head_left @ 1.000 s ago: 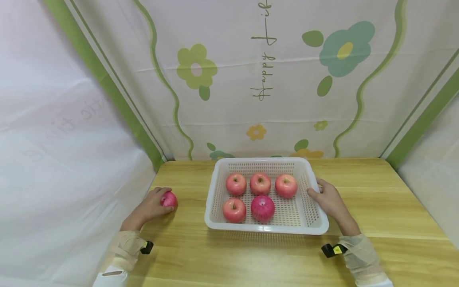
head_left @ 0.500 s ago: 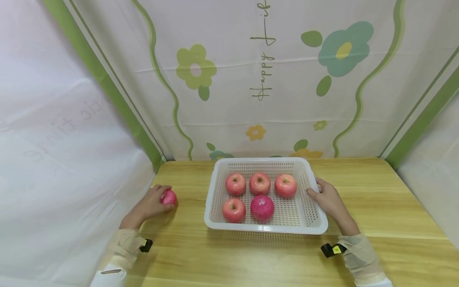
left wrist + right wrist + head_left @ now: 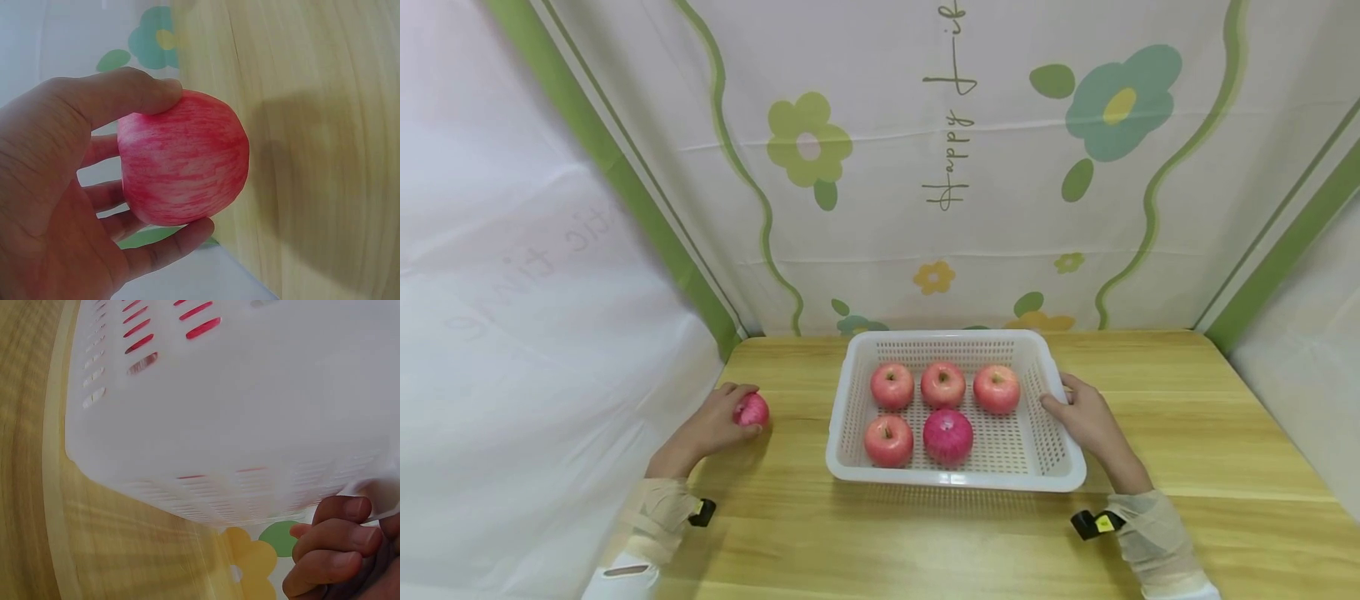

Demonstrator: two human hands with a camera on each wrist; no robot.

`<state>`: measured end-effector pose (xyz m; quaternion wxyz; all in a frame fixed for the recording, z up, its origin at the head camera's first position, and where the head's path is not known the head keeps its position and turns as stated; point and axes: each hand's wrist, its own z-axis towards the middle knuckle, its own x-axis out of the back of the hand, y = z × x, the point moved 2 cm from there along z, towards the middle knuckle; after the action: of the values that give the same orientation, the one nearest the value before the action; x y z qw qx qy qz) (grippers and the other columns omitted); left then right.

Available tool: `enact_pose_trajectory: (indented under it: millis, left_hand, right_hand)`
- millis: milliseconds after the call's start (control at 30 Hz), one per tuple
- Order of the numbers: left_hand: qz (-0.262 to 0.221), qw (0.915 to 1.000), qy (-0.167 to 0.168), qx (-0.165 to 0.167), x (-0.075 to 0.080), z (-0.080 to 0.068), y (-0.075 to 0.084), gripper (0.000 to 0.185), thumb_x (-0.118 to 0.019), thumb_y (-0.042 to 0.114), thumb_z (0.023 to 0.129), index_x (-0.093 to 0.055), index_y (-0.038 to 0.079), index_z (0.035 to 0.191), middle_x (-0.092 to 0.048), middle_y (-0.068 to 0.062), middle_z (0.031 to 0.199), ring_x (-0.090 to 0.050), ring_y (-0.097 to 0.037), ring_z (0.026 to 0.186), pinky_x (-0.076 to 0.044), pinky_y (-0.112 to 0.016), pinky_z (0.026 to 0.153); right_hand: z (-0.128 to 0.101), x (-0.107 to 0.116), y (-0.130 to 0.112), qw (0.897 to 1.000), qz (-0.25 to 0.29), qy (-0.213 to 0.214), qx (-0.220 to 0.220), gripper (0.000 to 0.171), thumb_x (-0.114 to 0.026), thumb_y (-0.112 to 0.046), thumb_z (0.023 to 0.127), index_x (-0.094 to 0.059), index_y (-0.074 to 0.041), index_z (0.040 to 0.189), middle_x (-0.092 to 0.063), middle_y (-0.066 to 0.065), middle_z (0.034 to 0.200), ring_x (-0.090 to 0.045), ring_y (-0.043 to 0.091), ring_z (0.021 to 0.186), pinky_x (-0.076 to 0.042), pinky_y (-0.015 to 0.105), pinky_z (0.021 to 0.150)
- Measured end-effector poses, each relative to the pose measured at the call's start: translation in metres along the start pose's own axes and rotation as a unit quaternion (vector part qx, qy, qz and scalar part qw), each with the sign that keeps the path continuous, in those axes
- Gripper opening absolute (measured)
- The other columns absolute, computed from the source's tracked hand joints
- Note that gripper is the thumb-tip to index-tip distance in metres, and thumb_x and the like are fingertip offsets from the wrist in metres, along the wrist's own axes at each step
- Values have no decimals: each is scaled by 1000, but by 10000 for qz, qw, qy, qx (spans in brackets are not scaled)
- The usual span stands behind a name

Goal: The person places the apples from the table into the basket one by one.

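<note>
At the table's left side my left hand (image 3: 718, 421) grips a pink-red streaked apple (image 3: 752, 410). The left wrist view shows the thumb on one side of this apple (image 3: 187, 159) and fingers around the other, with a shadow on the wood beside it. My right hand (image 3: 1086, 417) holds the right rim of a white perforated plastic basket (image 3: 955, 478), thumb over the edge. In the right wrist view, curled fingers (image 3: 337, 540) lie at the basket's rim. Inside the basket are several pale red apples (image 3: 889, 441) and one round, darker magenta piece (image 3: 948, 436) with a pale top.
The basket stands on a wooden table (image 3: 790, 533), near its back edge. Behind hangs a white curtain (image 3: 887, 217) printed with flowers, and more white fabric (image 3: 550, 333) closes the left side. A bare strip of wood separates the left hand from the basket.
The left hand and its apple have shifted very slightly toward the back of the table. The right hand and the basket stay in place.
</note>
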<state>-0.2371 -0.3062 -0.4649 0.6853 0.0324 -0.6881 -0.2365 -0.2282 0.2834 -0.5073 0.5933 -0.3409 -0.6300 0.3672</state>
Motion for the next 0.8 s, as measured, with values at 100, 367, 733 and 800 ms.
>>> enact_pose_trajectory:
  millis: [100,367,733,800]
  left_hand:
    - [2,10000,24,-26,1,0,1,72,-85,23,85,-57,-7,144,-59,-32,133,-61,-43,116,-58,-61,95]
    - [18,9998,113,-175,6,-1,10,71,-86,22,85,-57,-7,143,-60,-31,132,-62,-43,115,-59,-60,93]
    - [67,9998,90,-193,9,0,18,70,-85,22,87,-57,-6,144,-59,-30,133,-60,-42,116,-60,-59,92]
    - [80,9997,86,-200,10,0,19,69,-85,21,87,-57,-7,144,-59,-30,133,-60,-42,116,-59,-59,92]
  right_hand:
    - [0,0,-1,10000,-32,18,26,71,-58,-20,108,-26,15,161,-67,44,119,-80,35,81,-66,40,61]
    - [-1,1,-2,10000,-64,34,17,69,-58,-20,108,-28,15,160,-68,43,118,-80,34,81,-66,39,60]
    - [0,1,-2,10000,-54,19,-10,70,-58,-20,108,-27,15,160,-69,42,116,-80,34,80,-66,39,60]
    - [0,1,-2,10000,-51,16,-15,70,-58,-20,108,-27,15,160,-69,43,117,-80,34,80,-66,39,60]
